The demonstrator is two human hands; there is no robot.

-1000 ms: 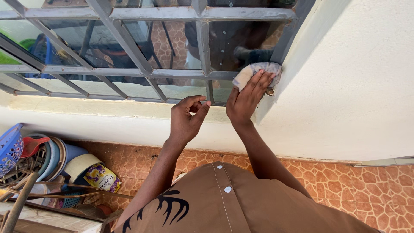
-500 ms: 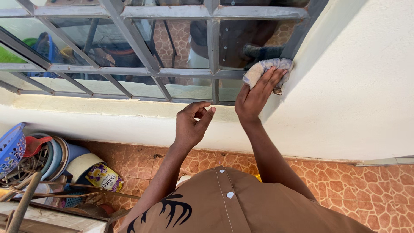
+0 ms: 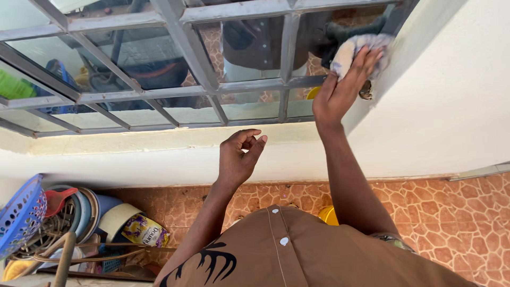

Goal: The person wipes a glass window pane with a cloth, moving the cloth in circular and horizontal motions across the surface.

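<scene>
Right hand (image 3: 340,90): raised to the window's right edge, fingers spread flat and pressed on a pale cloth (image 3: 353,50), held against the glass beside the grey window frame (image 3: 199,53).
Left hand (image 3: 238,157): empty, fingers loosely curled, thumb near fingertips, hovering before the cream sill (image 3: 133,141), touching nothing.
Lower left, on tiled floor (image 3: 462,212): blue basket (image 3: 18,212), stacked plates (image 3: 85,204), purple-labelled pouch (image 3: 144,230).
Foreground: brown shirt (image 3: 297,255).
</scene>
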